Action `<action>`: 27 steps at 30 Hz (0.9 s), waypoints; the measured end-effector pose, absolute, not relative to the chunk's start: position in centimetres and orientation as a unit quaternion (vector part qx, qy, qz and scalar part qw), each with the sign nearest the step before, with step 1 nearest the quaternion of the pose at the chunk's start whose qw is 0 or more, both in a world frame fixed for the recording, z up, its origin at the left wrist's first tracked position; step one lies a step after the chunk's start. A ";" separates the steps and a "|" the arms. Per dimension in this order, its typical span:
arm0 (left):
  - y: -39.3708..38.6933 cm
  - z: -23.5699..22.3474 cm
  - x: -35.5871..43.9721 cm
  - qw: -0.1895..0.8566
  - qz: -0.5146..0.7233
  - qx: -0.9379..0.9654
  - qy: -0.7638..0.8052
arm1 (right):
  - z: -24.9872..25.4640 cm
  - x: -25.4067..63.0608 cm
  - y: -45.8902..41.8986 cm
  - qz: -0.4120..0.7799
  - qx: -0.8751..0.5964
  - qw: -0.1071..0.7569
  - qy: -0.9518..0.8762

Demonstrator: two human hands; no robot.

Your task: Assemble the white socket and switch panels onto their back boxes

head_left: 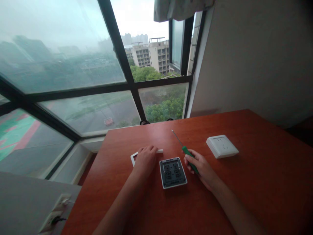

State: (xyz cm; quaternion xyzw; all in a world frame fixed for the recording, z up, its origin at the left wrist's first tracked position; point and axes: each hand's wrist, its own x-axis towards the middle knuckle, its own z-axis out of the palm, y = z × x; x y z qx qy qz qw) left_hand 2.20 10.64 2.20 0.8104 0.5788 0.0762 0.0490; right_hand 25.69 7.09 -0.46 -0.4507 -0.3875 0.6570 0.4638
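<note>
A green-handled screwdriver [187,151] is held in my right hand [201,164], its thin metal shaft slanting up and away to the left. My left hand [146,157] rests over a thin white square frame [132,159] on the table, its fingers bent over the far bar; the hand covers much of it. Between both hands lies a wall switch or socket panel [173,173], back side up, showing a dark grey rear with terminals inside a white rim. Neither hand touches that panel.
A white wall socket [223,146] on a thick base lies to the right on the reddish-brown wooden table [256,169]. Windows with dark frames [132,85] stand beyond the table's far edge. Wall outlets [52,220] with plugs are at lower left.
</note>
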 end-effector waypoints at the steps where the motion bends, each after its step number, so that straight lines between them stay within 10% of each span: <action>1: 10.8 2.2 2.1 0.055 0.089 0.809 0.578 | -0.5 25.7 7.1 0.658 -0.450 0.464 -0.387; 15: 8.6 3.1 2.5 0.350 0.367 0.689 0.517 | 0.4 25.8 6.5 0.634 -0.463 0.473 -0.400; 27: 6.6 2.9 3.7 0.452 0.355 0.678 0.458 | 1.1 25.4 6.7 0.557 -0.516 0.430 -0.488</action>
